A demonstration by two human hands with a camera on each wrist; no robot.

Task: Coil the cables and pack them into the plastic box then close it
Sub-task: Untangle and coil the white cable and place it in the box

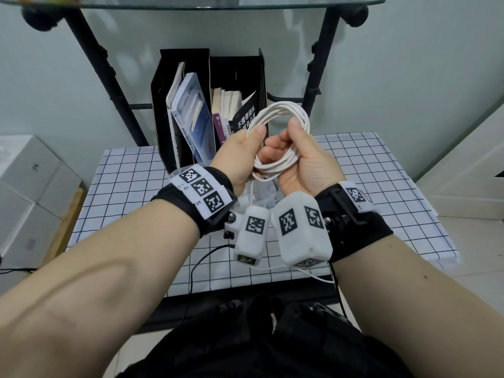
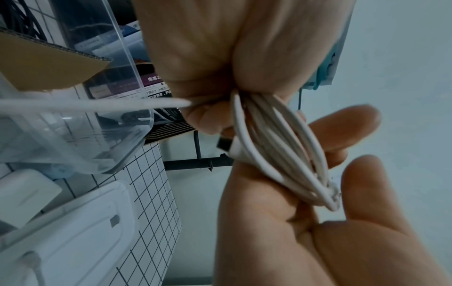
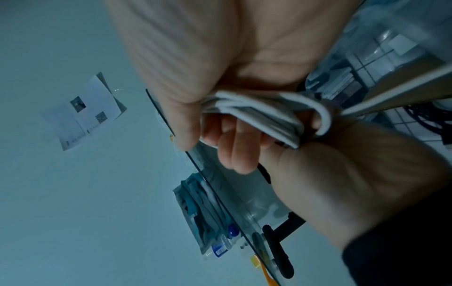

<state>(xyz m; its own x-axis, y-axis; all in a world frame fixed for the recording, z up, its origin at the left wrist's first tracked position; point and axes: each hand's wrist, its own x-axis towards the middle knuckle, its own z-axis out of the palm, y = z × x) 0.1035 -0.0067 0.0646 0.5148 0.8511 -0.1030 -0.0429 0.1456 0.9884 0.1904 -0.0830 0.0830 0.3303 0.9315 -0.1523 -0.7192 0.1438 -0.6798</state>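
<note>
Above the table both my hands hold a white cable (image 1: 283, 111) wound into a loose coil of several loops. My right hand (image 1: 301, 156) grips the lower part of the coil (image 3: 257, 114) with its fingers curled round the strands. On the coil's left side my left hand (image 1: 241, 152) pinches it, thumb in front and fingers (image 2: 352, 125) behind. A black USB plug (image 2: 224, 144) sticks out of the bundle (image 2: 281, 147). One loose strand (image 2: 97, 102) trails down towards the clear plastic box (image 2: 102, 139), which stands open under my hands. Its lid (image 2: 78, 228) lies beside it.
A black file holder (image 1: 169, 110) with books stands at the back of the checked tablecloth (image 1: 131, 186). A thin black cable (image 1: 203, 256) lies near the front edge. A white adapter (image 2: 24, 193) sits by the box. White cartons (image 1: 27, 173) are stacked left of the table; a glass shelf (image 1: 191, 4) hangs overhead.
</note>
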